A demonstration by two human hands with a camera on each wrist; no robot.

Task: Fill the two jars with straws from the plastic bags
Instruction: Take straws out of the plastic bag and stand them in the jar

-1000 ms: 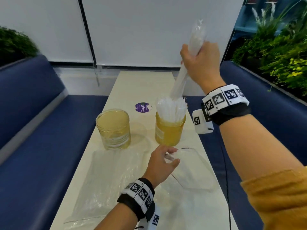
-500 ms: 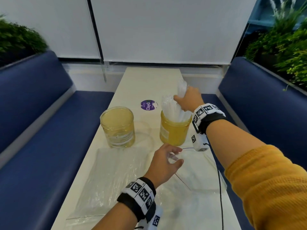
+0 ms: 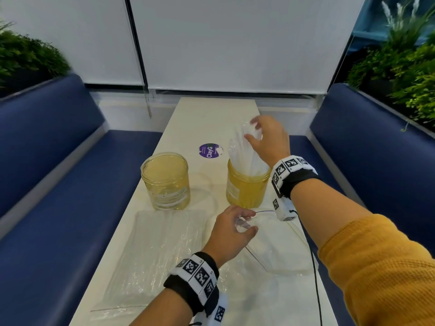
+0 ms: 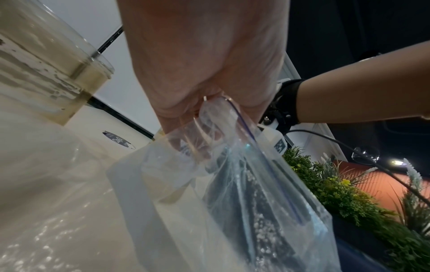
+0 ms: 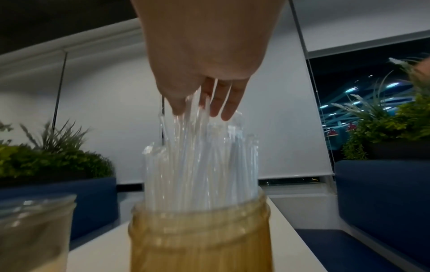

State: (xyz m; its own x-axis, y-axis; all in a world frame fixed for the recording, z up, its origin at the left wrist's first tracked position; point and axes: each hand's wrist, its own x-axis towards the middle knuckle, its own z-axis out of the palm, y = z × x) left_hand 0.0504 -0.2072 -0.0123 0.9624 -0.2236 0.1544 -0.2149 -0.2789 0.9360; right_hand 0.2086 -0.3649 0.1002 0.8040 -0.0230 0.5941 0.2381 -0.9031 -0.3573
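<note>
Your right hand [image 3: 268, 140] rests spread-fingered on the straws [image 3: 244, 154] standing in the right jar [image 3: 246, 189]; your left hand [image 3: 231, 231] pinches the emptied bag [image 3: 277, 250]. One of two jars is filled. The left jar [image 3: 166, 181] stands empty, and the second bag [image 3: 160, 252] lies near it on the table [image 3: 211, 114].

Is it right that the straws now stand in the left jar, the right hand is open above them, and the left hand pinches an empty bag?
Not quite: the straws stand in the right jar; the left jar holds none. The head view shows it. The rest holds: the right hand is open above them, the left hand pinches the empty bag.
</note>
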